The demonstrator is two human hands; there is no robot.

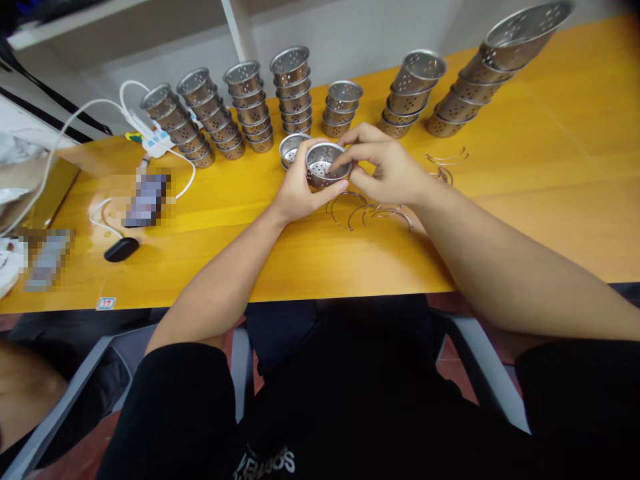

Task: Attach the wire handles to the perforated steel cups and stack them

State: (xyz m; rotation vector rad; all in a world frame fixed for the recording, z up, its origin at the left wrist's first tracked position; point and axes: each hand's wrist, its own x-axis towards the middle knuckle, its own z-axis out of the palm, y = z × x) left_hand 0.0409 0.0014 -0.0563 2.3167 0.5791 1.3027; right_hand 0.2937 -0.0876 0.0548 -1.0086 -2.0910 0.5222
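Note:
My left hand (299, 187) is wrapped around a perforated metal cup (320, 175), its open mouth tilted toward me. At the cup's right rim is my right hand (383, 163), fingers curled, with the index finger reaching into the mouth. Whether the right fingers pinch something small there I cannot make out. Just behind the left hand stands another perforated cup (291, 148), partly covered by the fingers. Several thin curved wire pieces (350, 212) lie on the table below the right hand, and more wires (447, 160) lie to its right.
Stacks of perforated cups (253, 110) line the back of the yellow table (310, 267); the far-right stack (470, 87) leans. On the left are a power strip (159, 143) with white cables, a blurred phone (147, 200), and a black oval device (121, 249). Another person's leg (30, 393) shows at lower left.

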